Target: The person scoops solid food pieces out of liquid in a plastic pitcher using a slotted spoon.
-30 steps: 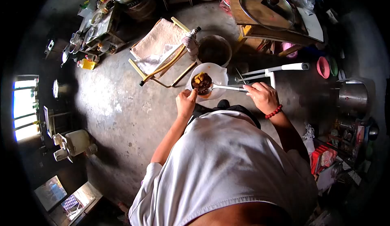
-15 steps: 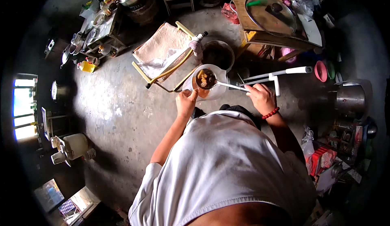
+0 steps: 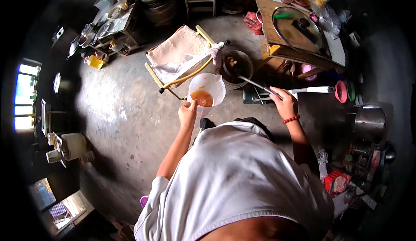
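Observation:
My left hand [image 3: 187,112] pinches the near rim of a translucent white plastic container [image 3: 213,84], which has orange-brown liquid [image 3: 202,98] at its bottom. My right hand [image 3: 284,102] is closed around the handle of a ladle [image 3: 256,84]. The ladle slants down to the left into a dark round pot [image 3: 248,63] beyond the container. Its bowl is over or inside the pot, with pale pieces [image 3: 233,62] visible there; dark contents make its exact depth unclear.
A yellow-framed chair [image 3: 180,50] with a pinkish cloth stands left of the pot. To the right is a wooden table [image 3: 268,32] bearing a glass lid [image 3: 294,28]. A white-handled bar [image 3: 320,89] extends right of the pot. A metal pot [image 3: 369,125] stands far right.
The ladle, which held yellowish pieces over the container, has moved away to the dark pot. My left hand and the container have shifted slightly left, and the liquid inside shows more fully.

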Available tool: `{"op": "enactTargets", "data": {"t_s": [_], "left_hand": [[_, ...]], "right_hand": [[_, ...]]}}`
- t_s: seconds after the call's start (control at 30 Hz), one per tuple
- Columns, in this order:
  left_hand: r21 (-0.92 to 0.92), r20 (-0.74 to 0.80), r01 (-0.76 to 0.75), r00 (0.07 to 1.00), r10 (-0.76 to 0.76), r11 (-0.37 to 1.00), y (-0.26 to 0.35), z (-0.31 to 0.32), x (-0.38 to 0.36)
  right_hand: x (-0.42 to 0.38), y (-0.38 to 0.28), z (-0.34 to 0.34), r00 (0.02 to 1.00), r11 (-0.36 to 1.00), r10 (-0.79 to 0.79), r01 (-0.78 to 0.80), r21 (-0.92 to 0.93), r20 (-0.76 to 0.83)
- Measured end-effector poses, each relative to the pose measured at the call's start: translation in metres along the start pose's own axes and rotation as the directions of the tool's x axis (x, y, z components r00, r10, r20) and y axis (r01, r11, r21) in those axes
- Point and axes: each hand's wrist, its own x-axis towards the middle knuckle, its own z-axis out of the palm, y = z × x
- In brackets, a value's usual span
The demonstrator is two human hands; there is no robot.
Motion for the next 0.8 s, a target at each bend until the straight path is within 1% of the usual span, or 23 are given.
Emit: {"op": "enactTargets", "data": {"t_s": [0.03,0.07,0.1,0.13,0.17,0.2,0.23,0.27,0.3,0.33,0.37,0.4,0.43,0.47,0.57,0.63,0.67,0.7,0.73,0.8], "left_hand": [[-0.007,0.000,0.018,1.000,-0.018,1.000,-0.002,-0.005,-0.001],[0.002,0.003,0.037,0.999,-0.037,0.999,-0.002,-0.009,-0.001],[0.000,-0.014,0.051,0.999,-0.051,0.999,-0.003,-0.011,-0.002],[-0.006,-0.017,0.033,0.999,-0.033,0.999,-0.005,-0.013,-0.003],[-0.010,-0.018,0.017,1.000,-0.017,1.000,-0.007,-0.015,-0.005],[-0.043,-0.006,-0.003,1.000,0.003,0.999,-0.006,-0.018,-0.009],[-0.041,-0.018,0.012,1.000,-0.012,0.999,-0.006,-0.018,-0.011],[-0.053,-0.024,0.010,1.000,-0.011,0.999,-0.006,-0.019,-0.013],[-0.065,-0.028,0.006,1.000,-0.008,0.998,-0.003,-0.019,-0.015],[-0.103,-0.017,0.044,0.999,-0.046,0.994,0.016,-0.025,-0.027],[-0.100,-0.025,0.049,0.998,-0.052,0.994,0.020,-0.027,-0.031],[-0.153,-0.018,0.041,0.999,-0.044,0.987,0.022,-0.028,-0.034],[-0.207,-0.010,0.032,0.999,-0.035,0.978,0.024,-0.029,-0.036],[-0.207,-0.014,0.036,0.999,-0.040,0.978,0.026,-0.030,-0.038],[-0.183,-0.017,0.030,0.999,-0.034,0.983,0.025,-0.027,-0.039],[-0.139,-0.031,-0.002,1.000,-0.003,0.990,0.018,-0.022,-0.035],[-0.135,-0.028,-0.001,1.000,-0.003,0.991,0.019,-0.020,-0.035],[-0.079,-0.030,-0.018,0.999,0.016,0.997,0.027,-0.021,-0.038],[-0.022,-0.026,-0.037,0.999,0.036,0.999,0.034,-0.021,-0.040],[0.021,-0.015,-0.066,0.998,0.067,0.998,0.043,-0.019,-0.041]], "right_hand": [[0.005,0.023,0.010,0.996,0.972,0.090,-0.087,0.217,-0.007],[0.013,0.028,0.011,0.957,0.919,0.271,-0.289,0.267,0.103],[0.021,0.045,0.018,0.950,0.911,0.284,-0.310,0.271,0.129],[0.030,0.056,0.023,0.887,0.835,0.419,-0.460,0.303,0.193],[0.040,0.068,0.028,0.800,0.734,0.541,-0.600,0.319,0.260],[0.048,0.081,0.034,0.737,0.625,0.586,-0.676,0.391,0.338],[0.057,0.089,0.039,0.669,0.501,0.616,-0.741,0.448,0.417],[0.062,0.097,0.045,0.650,0.456,0.630,-0.752,0.475,0.424],[0.066,0.111,0.050,0.652,0.428,0.624,-0.747,0.509,0.431],[0.069,0.115,0.052,0.654,0.415,0.618,-0.742,0.526,0.436],[0.070,0.119,0.054,0.659,0.403,0.613,-0.736,0.544,0.437],[0.070,0.116,0.049,0.681,0.385,0.563,-0.718,0.580,0.469],[0.069,0.101,0.042,0.675,0.385,0.581,-0.720,0.577,0.455],[0.067,0.091,0.034,0.706,0.422,0.547,-0.697,0.581,0.450],[0.055,0.058,0.000,0.775,0.504,0.447,-0.631,0.589,0.447],[0.049,0.052,-0.026,0.788,0.595,0.428,-0.615,0.518,0.443],[0.047,0.047,-0.041,0.791,0.633,0.366,-0.598,0.491,0.491],[0.047,0.038,-0.055,0.787,0.669,0.305,-0.578,0.467,0.536],[0.049,0.023,-0.068,0.765,0.736,0.223,-0.538,0.410,0.604],[0.051,-0.012,-0.081,0.726,0.860,0.154,-0.432,0.271,0.670]]}}
